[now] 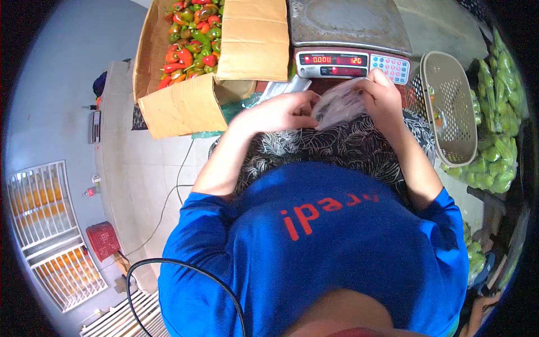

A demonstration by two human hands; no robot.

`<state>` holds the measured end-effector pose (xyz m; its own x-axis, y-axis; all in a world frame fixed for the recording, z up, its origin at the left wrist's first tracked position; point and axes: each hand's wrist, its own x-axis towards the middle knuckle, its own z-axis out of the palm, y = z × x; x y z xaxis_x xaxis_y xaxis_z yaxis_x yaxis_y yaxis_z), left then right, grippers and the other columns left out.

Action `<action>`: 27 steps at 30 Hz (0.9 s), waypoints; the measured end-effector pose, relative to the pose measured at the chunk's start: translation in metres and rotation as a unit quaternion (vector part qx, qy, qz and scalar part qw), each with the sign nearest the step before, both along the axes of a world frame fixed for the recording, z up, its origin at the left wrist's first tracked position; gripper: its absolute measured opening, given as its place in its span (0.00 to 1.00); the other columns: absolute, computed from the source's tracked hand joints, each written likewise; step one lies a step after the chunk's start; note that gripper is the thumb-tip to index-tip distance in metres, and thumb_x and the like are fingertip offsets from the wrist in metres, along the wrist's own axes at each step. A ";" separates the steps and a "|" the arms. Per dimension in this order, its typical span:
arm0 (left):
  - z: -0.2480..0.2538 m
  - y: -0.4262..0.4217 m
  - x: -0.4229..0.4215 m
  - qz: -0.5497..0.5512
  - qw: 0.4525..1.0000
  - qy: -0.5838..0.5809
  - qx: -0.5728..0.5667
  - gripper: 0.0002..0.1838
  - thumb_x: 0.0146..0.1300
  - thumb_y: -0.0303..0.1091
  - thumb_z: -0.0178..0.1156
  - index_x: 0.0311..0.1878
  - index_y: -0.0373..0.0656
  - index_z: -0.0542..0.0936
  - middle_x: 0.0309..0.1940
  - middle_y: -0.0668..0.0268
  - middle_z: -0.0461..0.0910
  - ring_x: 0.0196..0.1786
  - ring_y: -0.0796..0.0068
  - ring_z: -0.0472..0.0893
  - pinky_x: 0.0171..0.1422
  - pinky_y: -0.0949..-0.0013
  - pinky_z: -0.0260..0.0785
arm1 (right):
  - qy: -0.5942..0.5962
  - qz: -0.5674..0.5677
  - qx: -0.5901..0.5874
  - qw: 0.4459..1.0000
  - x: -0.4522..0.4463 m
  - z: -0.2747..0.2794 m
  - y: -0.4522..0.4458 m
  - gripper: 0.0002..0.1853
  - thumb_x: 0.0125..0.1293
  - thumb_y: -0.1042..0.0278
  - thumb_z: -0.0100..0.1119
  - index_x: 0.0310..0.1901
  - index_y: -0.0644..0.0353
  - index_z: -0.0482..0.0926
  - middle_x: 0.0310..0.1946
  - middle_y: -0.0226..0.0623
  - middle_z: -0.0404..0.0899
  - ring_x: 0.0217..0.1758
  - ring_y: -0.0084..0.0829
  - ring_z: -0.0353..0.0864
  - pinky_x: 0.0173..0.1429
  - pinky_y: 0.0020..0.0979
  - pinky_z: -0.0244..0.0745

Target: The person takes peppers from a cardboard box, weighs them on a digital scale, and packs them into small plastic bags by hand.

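Note:
A thin clear plastic bag (343, 105) is held between my two hands, above my lap in patterned black-and-white cloth. My left hand (283, 112) is closed on the bag's left edge, with the fingers curled and slightly blurred. On the other side, my right hand (383, 95) pinches the bag's upper right edge, close to the keypad of a weighing scale (348, 23). The scale's red digits are lit, and its metal platform lies beyond my hands. Left of the scale stands an open cardboard box (255, 42) holding many red and green peppers (193, 48).
A beige perforated basket (473, 112) stands to my right, with a few small items inside. Bags of green produce (499, 95) are stacked beyond it. White plastic (281, 89) lies by the box. A black cable (168, 261) loops at lower left; a red crate (103, 241) sits farther off.

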<state>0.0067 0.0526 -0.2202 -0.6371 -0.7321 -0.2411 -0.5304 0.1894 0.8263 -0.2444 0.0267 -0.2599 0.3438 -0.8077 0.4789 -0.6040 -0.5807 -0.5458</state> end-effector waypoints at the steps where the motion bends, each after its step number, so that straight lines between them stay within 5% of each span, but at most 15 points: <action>1: 0.010 -0.010 0.011 -0.071 0.994 0.056 -0.059 0.10 0.57 0.33 0.61 0.39 0.38 0.77 0.44 0.56 0.78 0.37 0.77 0.77 0.38 0.72 0.68 | -0.030 -0.003 0.070 0.997 -0.001 -0.005 0.000 0.08 0.53 0.79 0.51 0.34 0.62 0.78 0.31 0.37 0.73 0.37 0.40 0.76 0.43 0.31 0.72; 2: 0.031 -0.017 0.025 -0.004 0.999 0.044 0.023 0.09 0.58 0.34 0.60 0.37 0.38 0.77 0.52 0.57 0.74 0.40 0.78 0.76 0.41 0.73 0.68 | -0.050 0.017 0.063 0.997 0.001 -0.009 -0.002 0.09 0.54 0.79 0.51 0.36 0.62 0.78 0.32 0.38 0.74 0.38 0.40 0.76 0.44 0.30 0.72; 4: 0.062 -0.036 0.052 0.158 0.982 0.096 -0.037 0.10 0.60 0.38 0.58 0.34 0.40 0.77 0.37 0.65 0.80 0.36 0.79 0.77 0.42 0.73 0.69 | -0.087 0.058 0.052 0.993 0.006 -0.015 -0.004 0.12 0.55 0.80 0.50 0.41 0.62 0.77 0.36 0.40 0.75 0.42 0.41 0.77 0.46 0.28 0.71; 5: 0.078 -0.051 0.063 0.214 0.957 0.176 -0.087 0.11 0.60 0.40 0.57 0.33 0.41 0.76 0.30 0.69 0.79 0.33 0.80 0.76 0.41 0.74 0.68 | -0.076 0.080 0.126 0.986 0.005 -0.019 -0.002 0.17 0.55 0.80 0.49 0.47 0.60 0.76 0.43 0.44 0.76 0.47 0.42 0.77 0.52 0.31 0.71; 6: 0.082 -0.078 0.091 0.226 0.930 0.253 -0.142 0.14 0.62 0.38 0.55 0.45 0.37 0.75 0.29 0.69 0.74 0.35 0.79 0.74 0.39 0.74 0.69 | -0.055 0.099 0.127 0.985 0.010 -0.025 0.001 0.18 0.53 0.82 0.48 0.46 0.61 0.77 0.44 0.44 0.76 0.49 0.42 0.76 0.54 0.31 0.70; 7: 0.085 -0.104 0.114 0.231 0.897 0.327 -0.186 0.09 0.64 0.36 0.54 0.39 0.39 0.75 0.27 0.69 0.73 0.32 0.78 0.73 0.37 0.74 0.68 | -0.034 0.117 0.127 0.984 0.014 -0.030 0.004 0.19 0.52 0.83 0.47 0.46 0.63 0.77 0.46 0.44 0.75 0.51 0.42 0.75 0.57 0.31 0.69; 9: 0.107 -0.128 0.128 0.397 0.793 0.437 -0.150 0.13 0.64 0.39 0.57 0.49 0.46 0.75 0.27 0.76 0.76 0.27 0.84 0.73 0.31 0.79 0.65 | 0.009 0.174 0.139 0.975 0.021 -0.029 0.006 0.22 0.49 0.82 0.47 0.48 0.63 0.77 0.51 0.46 0.74 0.55 0.44 0.74 0.61 0.34 0.67; 12: 0.082 -0.183 0.224 0.314 0.731 0.606 0.012 0.12 0.60 0.35 0.57 0.46 0.44 0.77 0.30 0.69 0.79 0.29 0.75 0.77 0.34 0.69 0.70 | 0.031 0.230 0.214 0.949 0.024 -0.035 0.006 0.22 0.47 0.81 0.48 0.48 0.62 0.78 0.50 0.45 0.74 0.54 0.44 0.74 0.61 0.34 0.67; 14: 0.061 -0.201 0.258 0.386 0.773 0.503 -0.017 0.08 0.64 0.36 0.54 0.36 0.41 0.74 0.26 0.69 0.73 0.30 0.78 0.71 0.35 0.74 0.65 | 0.007 0.219 0.263 0.940 0.023 -0.031 0.003 0.18 0.48 0.79 0.50 0.43 0.65 0.79 0.46 0.44 0.76 0.51 0.40 0.76 0.58 0.32 0.68; 16: 0.030 -0.194 0.261 0.487 0.812 0.247 -0.208 0.07 0.63 0.36 0.56 0.35 0.44 0.75 0.23 0.72 0.73 0.28 0.79 0.70 0.33 0.72 0.65 | -0.012 0.198 0.314 0.928 0.021 -0.027 -0.002 0.15 0.50 0.79 0.51 0.41 0.66 0.80 0.42 0.43 0.77 0.48 0.37 0.77 0.56 0.30 0.69; 18: -0.032 -0.190 0.285 0.572 0.771 0.220 -0.172 0.12 0.59 0.39 0.59 0.30 0.40 0.80 0.27 0.65 0.80 0.35 0.79 0.78 0.41 0.73 0.69 | -0.039 0.177 0.328 0.927 0.019 -0.038 -0.007 0.12 0.52 0.78 0.52 0.39 0.67 0.80 0.40 0.42 0.78 0.47 0.34 0.78 0.54 0.28 0.69; 19: -0.055 -0.184 0.293 0.592 0.775 0.106 -0.193 0.12 0.58 0.39 0.60 0.33 0.39 0.81 0.30 0.63 0.82 0.37 0.77 0.78 0.44 0.71 0.70 | -0.052 0.164 0.333 0.927 0.019 -0.042 -0.009 0.11 0.53 0.78 0.52 0.38 0.68 0.80 0.39 0.41 0.78 0.46 0.33 0.78 0.53 0.28 0.69; 21: -0.094 -0.193 0.328 0.566 0.798 -0.038 -0.202 0.17 0.56 0.42 0.61 0.42 0.38 0.82 0.39 0.58 0.83 0.43 0.72 0.80 0.52 0.67 0.70 | -0.068 0.163 0.336 0.925 0.021 -0.043 -0.011 0.09 0.54 0.78 0.54 0.37 0.67 0.79 0.34 0.42 0.78 0.40 0.35 0.78 0.47 0.30 0.70; 24: -0.056 -0.202 0.303 0.618 0.769 -0.039 -0.160 0.21 0.55 0.47 0.58 0.42 0.39 0.82 0.40 0.58 0.83 0.44 0.69 0.81 0.52 0.67 0.70 | -0.055 0.176 0.358 0.916 0.025 -0.044 -0.006 0.07 0.56 0.77 0.54 0.37 0.66 0.79 0.31 0.42 0.77 0.36 0.35 0.77 0.43 0.30 0.70; 27: -0.074 -0.232 0.321 0.512 0.779 -0.232 -0.279 0.20 0.55 0.46 0.57 0.44 0.40 0.80 0.40 0.52 0.82 0.48 0.58 0.80 0.55 0.60 0.70 | -0.019 0.185 0.385 0.904 0.032 -0.041 -0.002 0.06 0.58 0.76 0.55 0.36 0.66 0.79 0.31 0.41 0.76 0.35 0.34 0.77 0.42 0.30 0.70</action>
<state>0.3272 -0.1797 -0.2938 0.4101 -0.8726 0.2653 -0.8559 -0.2678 0.4423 -0.2127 0.0243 -0.3011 0.6539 -0.7395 -0.1595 -0.4187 -0.1782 -0.8905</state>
